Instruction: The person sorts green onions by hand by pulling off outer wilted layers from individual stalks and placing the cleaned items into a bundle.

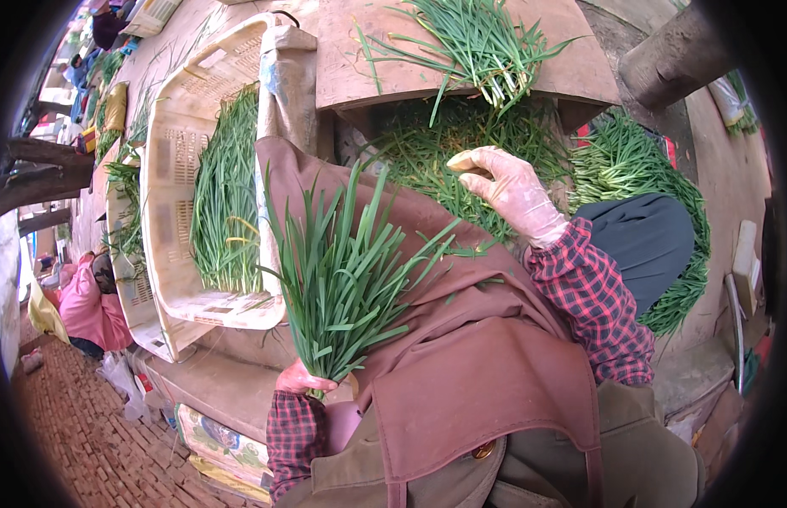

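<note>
My left hand (304,379) is closed around the lower ends of a bunch of garlic chives (338,292). The long green leaves fan upward and away over my brown apron (461,296). Above my lap on the right, my right hand (510,193) wears a thin, stained whitish glove. Its fingers are loosely bent and apart, with nothing seen between them. Beyond it, a pile of garlic chives (487,46) lies on a wooden board (351,51), pale stem ends hanging over the near edge. Loose leaves (444,186) lie in a heap under the board.
At left stands a white plastic crate (169,178) holding garlic chives laid lengthwise; another crate (127,296) adjoins it. More garlic chives (618,165) are heaped at right beside my dark-clothed knee (639,245). A post (677,59) rises at far right. A person in pink (88,309) is at far left.
</note>
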Demonstrator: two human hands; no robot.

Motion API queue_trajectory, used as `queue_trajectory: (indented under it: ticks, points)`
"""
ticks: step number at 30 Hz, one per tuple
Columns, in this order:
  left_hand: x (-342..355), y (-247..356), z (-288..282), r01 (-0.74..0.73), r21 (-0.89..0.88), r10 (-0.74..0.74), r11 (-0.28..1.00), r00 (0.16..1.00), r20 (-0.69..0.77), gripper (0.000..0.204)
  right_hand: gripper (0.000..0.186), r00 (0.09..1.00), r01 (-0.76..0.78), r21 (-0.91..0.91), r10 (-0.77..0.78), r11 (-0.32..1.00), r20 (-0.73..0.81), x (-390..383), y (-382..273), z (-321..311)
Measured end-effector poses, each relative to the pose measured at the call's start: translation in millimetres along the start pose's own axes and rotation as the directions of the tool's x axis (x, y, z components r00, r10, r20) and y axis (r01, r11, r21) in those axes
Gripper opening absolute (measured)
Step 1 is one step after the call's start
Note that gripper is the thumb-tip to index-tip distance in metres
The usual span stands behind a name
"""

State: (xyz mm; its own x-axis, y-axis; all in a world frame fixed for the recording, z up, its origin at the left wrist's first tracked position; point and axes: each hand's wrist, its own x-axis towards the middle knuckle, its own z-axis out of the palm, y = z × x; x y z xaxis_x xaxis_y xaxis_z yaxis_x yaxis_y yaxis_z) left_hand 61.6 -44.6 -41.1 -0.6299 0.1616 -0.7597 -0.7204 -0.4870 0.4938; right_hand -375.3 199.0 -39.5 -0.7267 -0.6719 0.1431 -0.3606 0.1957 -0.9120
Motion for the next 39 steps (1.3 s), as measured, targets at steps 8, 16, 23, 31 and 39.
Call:
queue_trajectory:
  ticks: [8,16,23,31,39]
  points:
    - [0,6,0,0.018,0.044,-0.017,0.999,0.999,-0.029,0.049,0.047,0.926,-0.247,0.085,0.209,0.965,0.315,45,-54,18]
    - [-4,20,8,0.067,0.115,-0.058,0.991,0.995,-0.085,0.064,0.034,0.900,-0.052,0.120,-0.006,0.991,0.436,45,-52,55]
    - [-1,21,10,0.008,0.123,0.004,0.992,0.995,-0.096,0.066,0.030,0.914,-0.041,-0.016,0.044,0.999,0.404,27,-50,37]
    - [1,25,5,-0.034,0.331,0.066,0.943,0.994,-0.088,0.063,0.022,0.965,-0.129,0.069,0.109,0.989,0.238,53,-42,27]
    - [1,25,5,-0.027,0.295,0.055,0.955,0.995,-0.088,0.069,0.032,0.845,-0.200,-0.083,0.214,0.976,0.490,82,-54,79]
